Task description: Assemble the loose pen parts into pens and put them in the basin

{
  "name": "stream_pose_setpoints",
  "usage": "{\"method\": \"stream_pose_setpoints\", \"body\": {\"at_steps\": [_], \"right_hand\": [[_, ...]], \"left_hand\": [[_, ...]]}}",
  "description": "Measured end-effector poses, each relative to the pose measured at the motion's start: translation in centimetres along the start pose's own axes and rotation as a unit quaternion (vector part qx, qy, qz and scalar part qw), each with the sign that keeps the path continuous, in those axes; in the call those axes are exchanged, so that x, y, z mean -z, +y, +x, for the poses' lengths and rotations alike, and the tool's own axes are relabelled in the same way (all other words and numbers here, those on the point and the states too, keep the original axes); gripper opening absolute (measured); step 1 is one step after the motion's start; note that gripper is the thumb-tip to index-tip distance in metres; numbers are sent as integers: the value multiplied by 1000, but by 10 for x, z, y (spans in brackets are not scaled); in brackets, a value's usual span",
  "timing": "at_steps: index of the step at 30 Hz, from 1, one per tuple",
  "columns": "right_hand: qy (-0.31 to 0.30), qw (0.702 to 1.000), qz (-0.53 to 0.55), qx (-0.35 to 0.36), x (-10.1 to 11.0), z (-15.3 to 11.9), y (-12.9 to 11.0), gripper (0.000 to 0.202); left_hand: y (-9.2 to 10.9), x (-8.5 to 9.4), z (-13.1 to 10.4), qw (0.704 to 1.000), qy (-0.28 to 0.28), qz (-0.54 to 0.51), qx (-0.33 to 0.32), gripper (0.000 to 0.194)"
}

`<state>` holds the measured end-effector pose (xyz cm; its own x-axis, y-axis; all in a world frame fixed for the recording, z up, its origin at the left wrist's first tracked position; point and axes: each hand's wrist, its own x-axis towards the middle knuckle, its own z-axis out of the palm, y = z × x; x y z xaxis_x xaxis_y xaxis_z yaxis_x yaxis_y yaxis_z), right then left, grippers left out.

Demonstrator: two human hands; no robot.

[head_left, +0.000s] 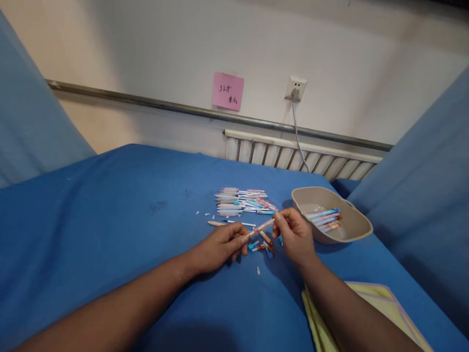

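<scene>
Between my hands is a pale pen barrel [261, 228] with a reddish pattern, tilted up to the right. My left hand [224, 242] pinches its lower left end, and the fingers of my right hand [294, 233] close on its upper right end. Just beyond lie pen parts [242, 201] in a loose stack: barrels, thin white refills and patterned tubes. A slim refill [240, 223] with a dark tip rests in front of the stack. Below the held barrel are small orange, teal and blue pen pieces [266, 248], partly hidden by my hands.
A beige basket [355, 230] at the right holds several pens [326, 219]. Near my right forearm lies a folded yellow cloth [381, 305]. Blue cloth [110, 220] covers the work surface. Behind it are a radiator [286, 155], a metal rail [164, 103] and a plugged-in socket [295, 89].
</scene>
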<state>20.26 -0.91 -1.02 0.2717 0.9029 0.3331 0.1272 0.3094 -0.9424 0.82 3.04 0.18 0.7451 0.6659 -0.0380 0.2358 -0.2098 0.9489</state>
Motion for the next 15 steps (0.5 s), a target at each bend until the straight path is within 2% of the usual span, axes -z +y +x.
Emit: {"method": "stream_pose_setpoints", "body": {"at_steps": [4, 7, 10, 15], "right_hand": [[-28, 997, 60, -26, 0, -1, -1, 29], [-98, 986, 117, -70, -3, -3, 0, 33], [-144, 979, 113, -89, -8, -6, 0, 28], [-129, 978, 133, -96, -10, -7, 2, 23]], "left_hand": [[0, -2, 1, 999, -4, -49, 7, 30], [0, -3, 2, 997, -9, -72, 17, 30], [1, -5, 1, 998, -5, -56, 11, 29], [10, -8, -6, 999, 24, -5, -46, 29]]}}
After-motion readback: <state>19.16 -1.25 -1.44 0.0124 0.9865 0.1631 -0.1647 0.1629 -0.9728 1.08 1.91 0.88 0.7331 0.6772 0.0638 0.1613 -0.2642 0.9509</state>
